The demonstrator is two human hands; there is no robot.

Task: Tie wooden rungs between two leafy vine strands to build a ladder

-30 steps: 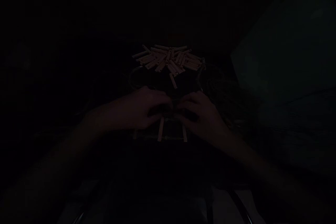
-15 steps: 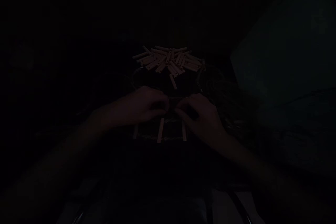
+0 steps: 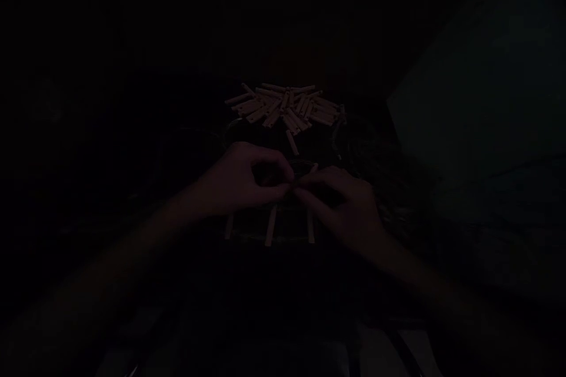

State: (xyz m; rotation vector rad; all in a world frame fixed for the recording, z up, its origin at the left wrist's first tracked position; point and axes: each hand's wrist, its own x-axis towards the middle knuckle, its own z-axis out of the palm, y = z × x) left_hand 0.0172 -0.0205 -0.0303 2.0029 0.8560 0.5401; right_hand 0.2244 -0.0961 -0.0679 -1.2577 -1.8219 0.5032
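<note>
- A heap of short wooden sticks (image 3: 283,107) is placed farthest forward, in the middle of the view.
- A loose stick (image 3: 292,142) is laid just in front of the heap.
- The left hand (image 3: 247,177) and the right hand (image 3: 340,206) are brought together, touching, in front of the loose stick.
- Three parallel sticks (image 3: 270,225) are set side by side, nearer the person, partly below the hands.
- A broad sheet (image 3: 477,118) is spread well to the right of the heap.
- What lies between the hands is too dark to tell.

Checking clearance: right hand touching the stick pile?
Apart. The head view shows a dark gap between the right hand and the stick pile, though the light is very dim.
</note>
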